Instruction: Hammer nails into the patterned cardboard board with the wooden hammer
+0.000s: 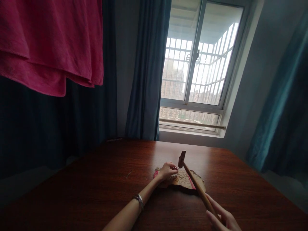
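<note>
My right hand (222, 213) is wrapped round the wooden handle of a hammer (196, 184). The hammer slants up and away, its brownish head above the far side of a tan piece of board or cardboard (185, 179). That ragged-edged piece lies flat on the table, covered with small dark dots or holes and marked with pink-red patches. Over its left part, my left hand (168, 170) is closed in a pinch, close to the hammer head. Whatever sits between those fingertips is too small to make out. A bracelet circles my left wrist.
A thin nail-like piece (129, 174) lies on the brown wooden table (108, 195), left of my left hand. Above hangs a pink towel (53, 41). Blue curtains (146, 77) and a barred window (199, 64) stand behind the table.
</note>
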Available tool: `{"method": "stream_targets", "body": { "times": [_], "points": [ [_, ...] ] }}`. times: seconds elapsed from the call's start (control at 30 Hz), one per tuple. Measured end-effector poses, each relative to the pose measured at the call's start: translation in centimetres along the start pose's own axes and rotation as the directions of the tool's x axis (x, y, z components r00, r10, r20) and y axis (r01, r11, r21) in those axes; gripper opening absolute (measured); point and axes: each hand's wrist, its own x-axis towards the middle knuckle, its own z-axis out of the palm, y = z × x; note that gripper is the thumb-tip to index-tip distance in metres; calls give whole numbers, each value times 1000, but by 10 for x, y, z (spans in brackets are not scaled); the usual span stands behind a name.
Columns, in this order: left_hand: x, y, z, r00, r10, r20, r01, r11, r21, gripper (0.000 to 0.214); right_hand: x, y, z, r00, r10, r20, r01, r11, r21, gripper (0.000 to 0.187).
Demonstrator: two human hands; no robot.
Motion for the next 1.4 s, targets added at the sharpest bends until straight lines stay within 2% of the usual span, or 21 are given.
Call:
{"method": "stream_targets", "body": {
  "times": [0.23, 0.37, 0.5, 0.67, 0.77, 1.07, 1.3, 1.4],
  "points": [
    [0, 0, -1, 1000, -2, 12, 1, 999, 32, 17, -3, -8, 5, 998, -49, -44, 49, 999, -2, 74],
    [1, -1, -1, 1000, -5, 23, 4, 1000, 27, 17, -3, -10, 6, 996, -48, -79, 46, 998, -34, 78],
    [1, -2, -1, 1000, -4, 15, 4, 1000, 14, 18, -1, -12, 7, 987, -92, -133, 87, 995, -44, 71],
    [1, -2, -1, 1000, -6, 7, 6, 1000, 30, 19, 2, -7, 13, 996, -38, -82, 38, 999, -9, 76],
    [1, -3, 0, 1000, -10, 0, 10, 999, 46, 16, 3, -4, 13, 994, -45, -97, 47, 999, 15, 79],
    [0, -2, -1, 1000, 12, 1, -12, 999, 42, 17, 5, 12, 13, 999, -28, -41, 27, 999, -24, 89],
    [-1, 0, -2, 1000, -2, 12, 1, 999, 40, 18, 1, -1, 14, 994, -84, -76, 83, 996, -25, 72],
    [-1, 2, -3, 1000, -14, 4, 14, 999, 43, 18, -1, -3, 13, 996, -57, -68, 55, 998, -30, 73]
  ]
}}
